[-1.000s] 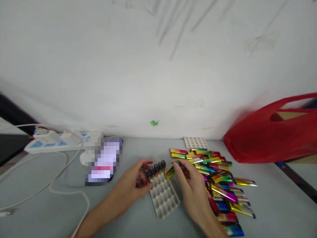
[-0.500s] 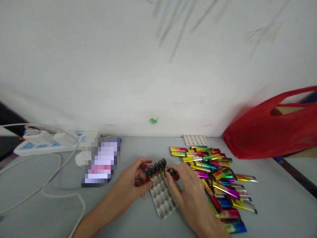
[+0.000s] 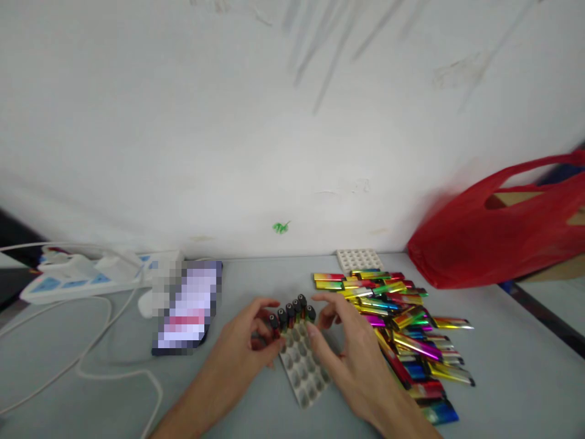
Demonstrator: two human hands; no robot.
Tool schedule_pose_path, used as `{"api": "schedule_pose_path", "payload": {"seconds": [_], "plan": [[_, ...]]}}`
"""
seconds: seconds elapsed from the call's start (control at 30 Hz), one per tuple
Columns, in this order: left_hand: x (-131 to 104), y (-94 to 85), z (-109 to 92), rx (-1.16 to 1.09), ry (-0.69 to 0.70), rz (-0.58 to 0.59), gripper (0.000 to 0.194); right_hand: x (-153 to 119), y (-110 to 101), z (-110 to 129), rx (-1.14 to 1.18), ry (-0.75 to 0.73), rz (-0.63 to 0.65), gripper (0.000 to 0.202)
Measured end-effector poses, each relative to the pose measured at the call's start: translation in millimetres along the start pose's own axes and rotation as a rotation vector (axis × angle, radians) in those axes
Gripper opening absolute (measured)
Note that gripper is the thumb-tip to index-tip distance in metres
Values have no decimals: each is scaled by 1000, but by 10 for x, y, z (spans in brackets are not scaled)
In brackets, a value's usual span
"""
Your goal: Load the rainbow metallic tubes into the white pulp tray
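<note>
Six shiny sticks with black caps point(image 3: 289, 309) stand roughly upright in the far end of a pale tray point(image 3: 303, 377), which rests on the grey surface point(image 3: 256, 405) between the two hands. The tray's long axis slants from the far left toward the near right, and its unfilled hollows run down toward the near edge of the surface. The right hand point(image 3: 340, 341) is just right of the row, thumb and forefinger parted about the rightmost stick; its grip is partly open and appears to have hold of nothing, though whether the thumb brushes that stick or the tray cannot be told. On the other side the left hand point(image 3: 253, 332) curves half closed beside the leftmost stick; whether it pinches that stick or only steadies the tray is unclear. Loose sticks point(image 3: 417, 346) lie flat in a heap toward the right edge of the surface, just beyond the right hand, clearly the nearer of the two. Most point their long axes across the surface, several slanting, so they lie crosswise to the standing ones.
</note>
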State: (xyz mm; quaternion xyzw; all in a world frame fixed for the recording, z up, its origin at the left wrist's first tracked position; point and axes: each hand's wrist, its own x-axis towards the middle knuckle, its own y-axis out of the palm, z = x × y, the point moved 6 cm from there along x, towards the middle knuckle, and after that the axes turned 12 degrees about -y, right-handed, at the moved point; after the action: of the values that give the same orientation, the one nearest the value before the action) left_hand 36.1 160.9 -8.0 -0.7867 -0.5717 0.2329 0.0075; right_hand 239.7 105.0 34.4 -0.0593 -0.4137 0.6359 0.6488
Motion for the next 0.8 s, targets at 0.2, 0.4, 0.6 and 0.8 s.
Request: {"api": "schedule_pose_path", "payload": {"seconds": [0.2,0.4,0.6,0.8], "plan": [[-5,-19,46,46,-13,-70,52,49,-137,10,-122,-105,-64,24],[-5,-39,31,91,-4,-114,53,72,-35,-114,-537,-150,39,54],[3,-81,-8,177,71,-114,50,28,119,-187,-574,-239,212,66],[-137,-77,-70,402,208,-50,74,7,124,-199,-500,-211,214,59]]}}
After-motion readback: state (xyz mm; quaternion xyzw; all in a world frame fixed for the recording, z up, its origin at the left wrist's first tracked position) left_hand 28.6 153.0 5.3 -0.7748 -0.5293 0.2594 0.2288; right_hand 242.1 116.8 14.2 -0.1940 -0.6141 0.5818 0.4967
